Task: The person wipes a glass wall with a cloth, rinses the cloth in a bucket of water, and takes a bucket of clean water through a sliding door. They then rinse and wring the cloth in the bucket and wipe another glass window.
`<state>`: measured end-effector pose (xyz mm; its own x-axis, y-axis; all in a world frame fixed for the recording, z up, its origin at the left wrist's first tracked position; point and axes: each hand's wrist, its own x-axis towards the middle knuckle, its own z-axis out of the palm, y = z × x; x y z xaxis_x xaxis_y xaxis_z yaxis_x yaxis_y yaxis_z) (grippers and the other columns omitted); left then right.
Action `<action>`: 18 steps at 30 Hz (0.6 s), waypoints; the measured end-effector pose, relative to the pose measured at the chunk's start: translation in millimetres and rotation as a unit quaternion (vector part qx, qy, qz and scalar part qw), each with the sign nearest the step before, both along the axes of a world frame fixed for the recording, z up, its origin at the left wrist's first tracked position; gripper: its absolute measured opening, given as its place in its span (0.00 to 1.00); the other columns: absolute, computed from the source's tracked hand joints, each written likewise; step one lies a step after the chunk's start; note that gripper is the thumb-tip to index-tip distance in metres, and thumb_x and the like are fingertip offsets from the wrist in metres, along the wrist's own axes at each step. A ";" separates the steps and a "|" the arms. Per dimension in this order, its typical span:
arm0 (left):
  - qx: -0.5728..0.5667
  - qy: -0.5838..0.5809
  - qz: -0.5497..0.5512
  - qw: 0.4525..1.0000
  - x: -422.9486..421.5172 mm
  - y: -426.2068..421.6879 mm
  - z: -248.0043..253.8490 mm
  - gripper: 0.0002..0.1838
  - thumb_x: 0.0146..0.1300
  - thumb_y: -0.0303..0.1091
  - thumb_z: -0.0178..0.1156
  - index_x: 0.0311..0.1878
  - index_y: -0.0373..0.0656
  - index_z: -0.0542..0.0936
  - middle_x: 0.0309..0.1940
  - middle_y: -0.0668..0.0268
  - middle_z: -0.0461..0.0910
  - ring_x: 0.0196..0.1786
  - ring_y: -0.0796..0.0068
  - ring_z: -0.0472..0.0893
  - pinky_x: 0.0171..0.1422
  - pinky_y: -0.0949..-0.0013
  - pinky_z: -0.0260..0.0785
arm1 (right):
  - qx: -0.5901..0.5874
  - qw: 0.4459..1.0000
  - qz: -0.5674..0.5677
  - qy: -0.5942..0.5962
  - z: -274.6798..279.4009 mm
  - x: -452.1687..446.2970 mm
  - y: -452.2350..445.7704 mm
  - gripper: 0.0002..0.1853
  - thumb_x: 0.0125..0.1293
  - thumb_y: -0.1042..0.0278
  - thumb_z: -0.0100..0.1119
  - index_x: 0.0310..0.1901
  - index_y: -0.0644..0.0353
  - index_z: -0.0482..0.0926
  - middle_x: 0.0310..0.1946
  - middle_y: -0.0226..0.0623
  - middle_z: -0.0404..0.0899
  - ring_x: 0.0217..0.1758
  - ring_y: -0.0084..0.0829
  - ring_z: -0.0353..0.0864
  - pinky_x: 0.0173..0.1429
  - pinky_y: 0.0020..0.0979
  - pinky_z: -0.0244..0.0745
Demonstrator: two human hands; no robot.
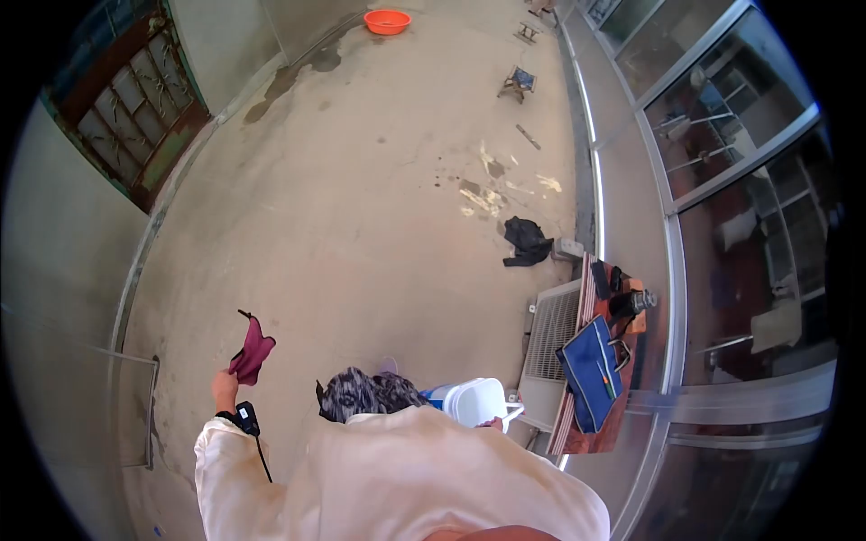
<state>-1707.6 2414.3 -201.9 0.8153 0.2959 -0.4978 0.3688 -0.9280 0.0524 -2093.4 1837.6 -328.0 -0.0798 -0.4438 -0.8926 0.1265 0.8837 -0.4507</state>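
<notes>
My left hand (225, 389) is closed on a maroon cloth (252, 350) with dark edging, which sticks up and outward at the left. A black device with a cord sits at my left wrist. My right hand (492, 423) is mostly hidden behind my sleeve; it is at the handle side of a white bucket (480, 401) with a blue outer wall. Between the hands, dark patterned fabric (352, 393) shows in front of my light-coloured top.
A blue bag (591, 374) lies on a reddish board at the right, above an outdoor air-conditioner unit (552, 334). A black garment (526, 242) lies on the ground. Farther off are a folding stool (518, 82) and an orange basin (388, 22).
</notes>
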 end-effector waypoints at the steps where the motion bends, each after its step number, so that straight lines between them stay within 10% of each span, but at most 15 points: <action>1: 0.005 0.021 0.019 1.000 4.4 -14.8 12.9 0.17 0.59 0.43 0.54 0.44 0.41 0.79 0.42 0.51 0.78 0.49 0.52 0.76 0.52 0.55 0.68 | 0.003 1.000 -0.003 0.003 12.2 25.8 -14.2 0.12 0.59 0.58 0.46 0.24 0.51 0.58 0.11 0.25 0.54 0.12 0.25 0.53 0.17 0.33 0.59; 12: 0.054 0.117 -0.047 0.991 309.2 -136.8 -72.0 0.14 0.50 0.39 0.57 0.34 0.38 0.82 0.36 0.49 0.79 0.43 0.51 0.78 0.47 0.56 0.71 | -0.043 0.998 -0.012 -0.034 -0.7 373.4 -206.4 0.11 0.62 0.58 0.41 0.24 0.49 0.58 0.10 0.26 0.54 0.10 0.27 0.55 0.19 0.42 0.66; 18: -0.059 0.016 -0.092 0.994 625.4 -333.6 -8.1 0.21 0.56 0.49 0.54 0.44 0.42 0.79 0.38 0.50 0.79 0.45 0.50 0.77 0.48 0.54 0.68 | -0.059 0.996 -0.065 -0.024 22.7 540.5 -289.3 0.13 0.61 0.58 0.43 0.21 0.49 0.58 0.10 0.25 0.53 0.10 0.26 0.53 0.18 0.38 0.62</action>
<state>-1082.2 2080.6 -209.9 0.8331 0.0802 -0.5472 0.1961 -0.9680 0.1567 -1552.8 1548.3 -305.3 -0.1023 -0.5337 -0.8395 0.2605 0.8001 -0.5404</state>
